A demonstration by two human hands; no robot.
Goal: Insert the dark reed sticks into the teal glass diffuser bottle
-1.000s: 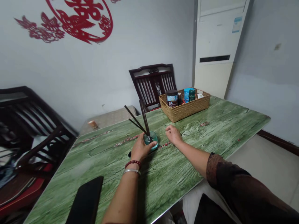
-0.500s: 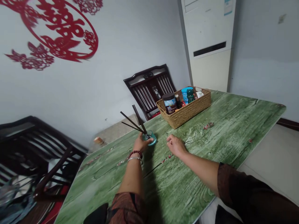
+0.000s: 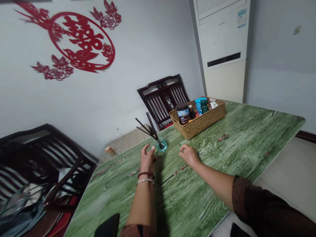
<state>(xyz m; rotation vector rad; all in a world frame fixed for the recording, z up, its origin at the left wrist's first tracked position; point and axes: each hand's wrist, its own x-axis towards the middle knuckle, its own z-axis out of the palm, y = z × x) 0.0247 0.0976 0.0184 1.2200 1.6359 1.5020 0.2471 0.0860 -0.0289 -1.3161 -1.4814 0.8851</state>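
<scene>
A small teal glass diffuser bottle stands on the green wood-grain table, with several dark reed sticks fanning up and left out of it. My left hand hovers just in front of it, fingers spread and curved, not touching the glass. It wears a red bead bracelet and a silver bangle. My right hand rests on the table to the right of the bottle, fingers loosely curled, nothing visible in it. One loose dark stick lies flat on the table between my forearms.
A woven basket with jars and bottles sits behind the bottle toward the right. Dark wooden chairs stand at the far edge and at the left. A black phone lies near the front edge. A white floor air conditioner fills the corner.
My left hand pushed the bottle farther across the table, then let go and opened just short of it. The right hand stayed beside it. The camera view swung.
</scene>
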